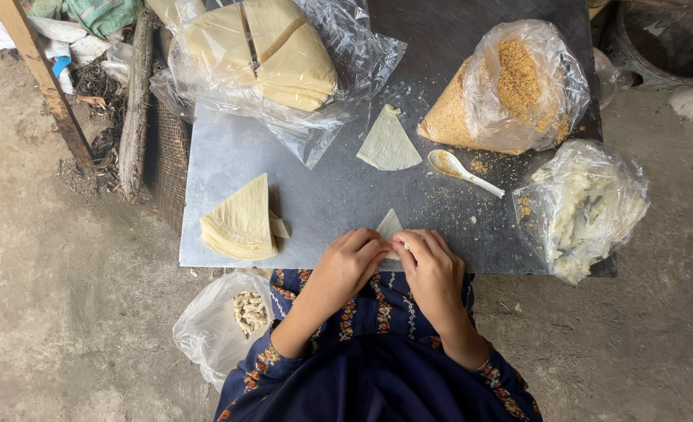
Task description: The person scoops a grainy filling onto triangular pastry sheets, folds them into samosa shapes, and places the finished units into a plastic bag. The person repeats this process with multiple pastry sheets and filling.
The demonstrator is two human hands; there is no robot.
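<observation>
My left hand (348, 262) and my right hand (431, 264) meet at the near edge of a grey metal table (323, 195). Both press with their fingertips on a small pale dough wrapper (389, 224), whose pointed tip sticks out beyond the fingers. The rest of the wrapper is hidden under my fingers. A single triangular wrapper (389, 144) lies flat farther back. A stack of triangular wrappers (242, 221) sits to the left of my left hand.
A clear bag of stacked wrappers (272, 55) lies at the back left. A bag of brown crumbs (510, 90), a white spoon (462, 171) and a bag of pale filling (585, 207) stand right. A bag of folded pieces (229, 320) rests on the ground.
</observation>
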